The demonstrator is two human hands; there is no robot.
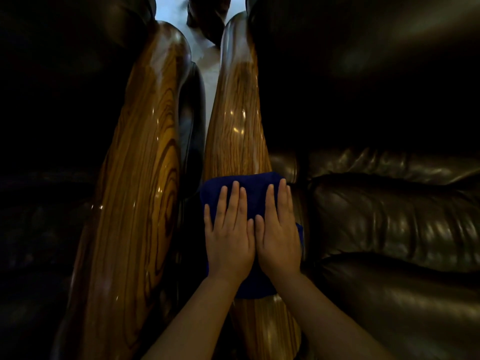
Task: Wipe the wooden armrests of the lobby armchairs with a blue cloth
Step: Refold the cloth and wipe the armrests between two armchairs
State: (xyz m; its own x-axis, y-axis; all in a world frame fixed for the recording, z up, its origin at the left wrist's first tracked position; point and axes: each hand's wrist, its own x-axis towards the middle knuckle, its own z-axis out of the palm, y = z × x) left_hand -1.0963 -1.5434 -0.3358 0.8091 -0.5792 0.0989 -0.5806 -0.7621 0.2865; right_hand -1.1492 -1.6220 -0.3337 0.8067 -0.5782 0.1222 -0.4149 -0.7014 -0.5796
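Two glossy wooden armrests run away from me side by side: the left armrest (135, 178) and the right armrest (235, 120). A dark blue cloth (249, 188) lies across the right armrest near its middle. My left hand (228, 235) and my right hand (279, 229) rest flat on the cloth, side by side, fingers extended and pointing forward, palms pressing it onto the wood. The cloth hangs over both edges of the armrest; part of it is hidden under my hands.
Dark leather seat cushions (389, 216) of the right armchair lie to the right, its backrest (350, 48) above. The left armchair's dark leather (39, 126) fills the left. A narrow gap with pale floor (207, 63) separates the two armrests.
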